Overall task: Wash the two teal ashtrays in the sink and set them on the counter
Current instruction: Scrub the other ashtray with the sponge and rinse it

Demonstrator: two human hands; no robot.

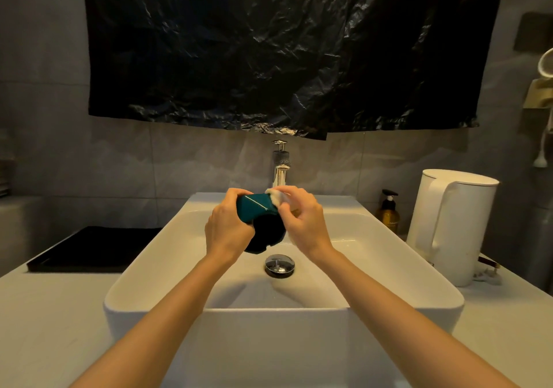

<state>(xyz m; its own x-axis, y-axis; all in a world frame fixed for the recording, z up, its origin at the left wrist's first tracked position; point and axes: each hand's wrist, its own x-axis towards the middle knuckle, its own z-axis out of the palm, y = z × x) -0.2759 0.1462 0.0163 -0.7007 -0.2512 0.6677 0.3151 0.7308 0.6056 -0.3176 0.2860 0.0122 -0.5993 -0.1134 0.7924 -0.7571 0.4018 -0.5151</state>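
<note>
While gripped in the left hand (229,227), the teal ashtray (258,208) is only partly seen: its left end is hidden under the curled fingers (239,193), and its dark round face is lost in shadow. It is held tilted on its side above the sink (389,256), apart from the basin. The drain plug (279,263) is seen below the fingers, the faucet (280,166) just behind them. A white foamy wad (276,195) is pinched in the right hand (302,218) fingertips and pressed on the ashtray's upper right edge; sponge or cloth cannot be told. Both forearms are extended forward, converging at the ashtray.
</note>
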